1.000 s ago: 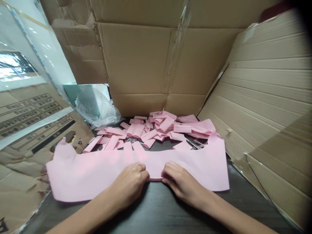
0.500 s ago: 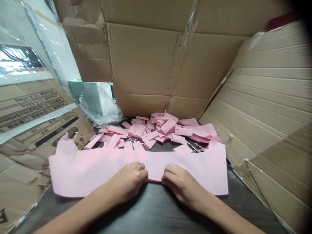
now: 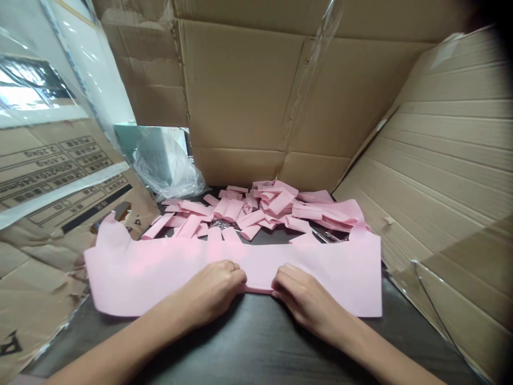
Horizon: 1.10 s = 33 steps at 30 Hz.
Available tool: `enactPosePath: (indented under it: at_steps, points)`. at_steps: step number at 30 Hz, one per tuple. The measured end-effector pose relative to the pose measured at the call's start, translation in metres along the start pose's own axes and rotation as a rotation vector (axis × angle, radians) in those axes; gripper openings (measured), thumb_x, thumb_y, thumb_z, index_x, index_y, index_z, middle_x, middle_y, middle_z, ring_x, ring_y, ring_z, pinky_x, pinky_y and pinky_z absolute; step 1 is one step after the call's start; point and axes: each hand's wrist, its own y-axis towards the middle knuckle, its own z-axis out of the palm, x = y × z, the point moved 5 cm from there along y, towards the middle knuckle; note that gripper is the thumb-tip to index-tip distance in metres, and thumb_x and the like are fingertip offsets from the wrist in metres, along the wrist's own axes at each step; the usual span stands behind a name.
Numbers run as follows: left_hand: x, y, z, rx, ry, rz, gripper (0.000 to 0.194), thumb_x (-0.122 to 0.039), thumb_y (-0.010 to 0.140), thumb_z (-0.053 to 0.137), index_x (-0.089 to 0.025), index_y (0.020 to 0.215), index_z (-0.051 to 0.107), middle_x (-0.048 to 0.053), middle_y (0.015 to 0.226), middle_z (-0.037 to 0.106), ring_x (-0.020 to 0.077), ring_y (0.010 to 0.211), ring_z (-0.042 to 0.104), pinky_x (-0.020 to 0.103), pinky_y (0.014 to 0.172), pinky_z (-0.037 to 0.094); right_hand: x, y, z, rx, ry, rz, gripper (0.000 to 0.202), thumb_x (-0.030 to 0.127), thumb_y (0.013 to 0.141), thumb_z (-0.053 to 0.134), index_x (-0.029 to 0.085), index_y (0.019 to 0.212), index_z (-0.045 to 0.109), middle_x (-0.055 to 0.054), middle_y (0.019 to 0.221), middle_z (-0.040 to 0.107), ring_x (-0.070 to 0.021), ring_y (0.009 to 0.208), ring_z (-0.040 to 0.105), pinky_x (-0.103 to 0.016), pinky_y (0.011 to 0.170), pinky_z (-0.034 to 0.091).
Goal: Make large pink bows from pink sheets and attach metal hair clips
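A wide sheet of thin pink material (image 3: 160, 272) lies across the dark table in front of me, its left end curling upward. My left hand (image 3: 219, 286) is closed on the sheet's near edge, left of its middle. On the same edge, a short way to the right, my right hand (image 3: 298, 291) is closed with its fingertips pinched. Between the two hands the near edge looks folded into a narrow band. The fingertips of both hands are partly hidden. Behind the sheet lies a loose heap of small folded pink pieces (image 3: 232, 210).
Dark tabletop (image 3: 248, 342) shows at the front. Thin metal tools (image 3: 331, 237) lie behind the sheet at right. A larger folded pink piece (image 3: 340, 211) rests beside the heap. Cardboard walls (image 3: 240, 91) stand at the back and sides. A clear plastic bag (image 3: 170, 174) sits back left.
Both hands keep their grip on the near edge, the right one slightly farther from the left. The whole view has shifted a little.
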Motion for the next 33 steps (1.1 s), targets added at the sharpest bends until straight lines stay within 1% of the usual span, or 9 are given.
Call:
enactPosePath:
  at_steps: [4, 9, 13, 17, 21, 25, 28, 30, 33]
  points:
    - [-0.002, 0.000, -0.002, 0.014, 0.038, -0.001, 0.024, -0.014, 0.092, 0.043, -0.014, 0.077, 0.061, 0.006, 0.075, 0.061, 0.0166, 0.071, 0.056, 0.028, 0.062, 0.040, 0.003, 0.000, 0.000, 0.025, 0.001, -0.007, 0.017, 0.011, 0.096, 0.041, 0.018, 0.091, 0.055, -0.006, 0.086, 0.057, -0.0190, 0.079, 0.050, -0.030, 0.067, 0.039]
    - [-0.009, -0.002, -0.003, 0.051, 0.118, -0.016, 0.022, -0.012, 0.088, 0.042, -0.015, 0.073, 0.058, 0.007, 0.075, 0.059, 0.0168, 0.068, 0.053, 0.029, 0.060, 0.038, 0.004, 0.002, 0.002, 0.030, -0.079, -0.012, 0.019, 0.009, 0.094, 0.042, 0.017, 0.081, 0.053, -0.006, 0.083, 0.056, -0.0189, 0.076, 0.048, -0.031, 0.064, 0.038]
    - [-0.012, 0.000, -0.002, 0.042, 0.141, -0.011, 0.021, -0.008, 0.086, 0.041, -0.015, 0.073, 0.056, 0.007, 0.080, 0.058, 0.0182, 0.074, 0.051, 0.031, 0.064, 0.040, 0.005, 0.004, 0.000, 0.008, -0.106, -0.015, 0.018, 0.005, 0.092, 0.042, 0.017, 0.081, 0.051, -0.008, 0.090, 0.057, -0.0200, 0.080, 0.048, -0.033, 0.068, 0.040]
    - [-0.009, 0.002, -0.002, 0.023, 0.138, -0.047, 0.019, -0.008, 0.086, 0.041, -0.014, 0.078, 0.057, 0.008, 0.088, 0.059, 0.0202, 0.082, 0.052, 0.034, 0.071, 0.043, 0.007, 0.005, -0.001, 0.007, -0.104, -0.016, 0.017, 0.003, 0.091, 0.041, 0.016, 0.088, 0.051, -0.010, 0.099, 0.057, -0.0217, 0.087, 0.049, -0.036, 0.075, 0.042]
    - [-0.005, 0.003, -0.003, 0.057, 0.100, -0.138, 0.017, -0.009, 0.086, 0.042, -0.014, 0.082, 0.058, 0.010, 0.094, 0.060, 0.0217, 0.085, 0.053, 0.036, 0.075, 0.045, 0.007, 0.007, 0.000, 0.035, -0.102, 0.046, 0.018, 0.003, 0.089, 0.040, 0.016, 0.092, 0.052, -0.010, 0.098, 0.057, -0.0223, 0.087, 0.049, -0.037, 0.076, 0.044]
    - [-0.005, 0.005, 0.000, 0.091, 0.143, -0.184, 0.017, -0.007, 0.084, 0.042, -0.012, 0.086, 0.058, 0.013, 0.096, 0.061, 0.0228, 0.086, 0.054, 0.035, 0.076, 0.047, 0.007, 0.010, 0.002, 0.049, -0.149, 0.074, 0.021, 0.000, 0.085, 0.040, 0.015, 0.091, 0.053, -0.011, 0.097, 0.057, -0.0221, 0.088, 0.050, -0.035, 0.077, 0.043]
    - [-0.003, 0.008, 0.004, 0.099, 0.203, -0.189, 0.020, -0.004, 0.081, 0.042, -0.011, 0.089, 0.059, 0.014, 0.095, 0.062, 0.0244, 0.087, 0.055, 0.036, 0.077, 0.048, 0.003, 0.014, 0.005, 0.053, -0.203, 0.070, 0.022, -0.003, 0.081, 0.041, 0.016, 0.087, 0.052, -0.010, 0.095, 0.058, -0.0212, 0.085, 0.049, -0.032, 0.075, 0.041]
    - [-0.001, 0.012, 0.005, 0.111, 0.232, -0.194, 0.024, 0.000, 0.075, 0.043, -0.010, 0.090, 0.060, 0.015, 0.095, 0.062, 0.0256, 0.088, 0.056, 0.036, 0.077, 0.047, -0.001, 0.019, 0.007, 0.057, -0.237, 0.066, 0.023, -0.004, 0.078, 0.042, 0.016, 0.084, 0.052, -0.010, 0.092, 0.058, -0.0210, 0.082, 0.048, -0.032, 0.072, 0.040]
    - [0.006, 0.021, 0.004, 0.134, 0.236, -0.202, 0.027, 0.002, 0.068, 0.045, -0.009, 0.088, 0.060, 0.016, 0.093, 0.063, 0.0259, 0.086, 0.058, 0.035, 0.074, 0.047, -0.009, 0.028, 0.007, 0.051, -0.246, 0.064, 0.021, -0.003, 0.076, 0.044, 0.016, 0.080, 0.050, -0.009, 0.087, 0.057, -0.0200, 0.077, 0.047, -0.030, 0.067, 0.037]
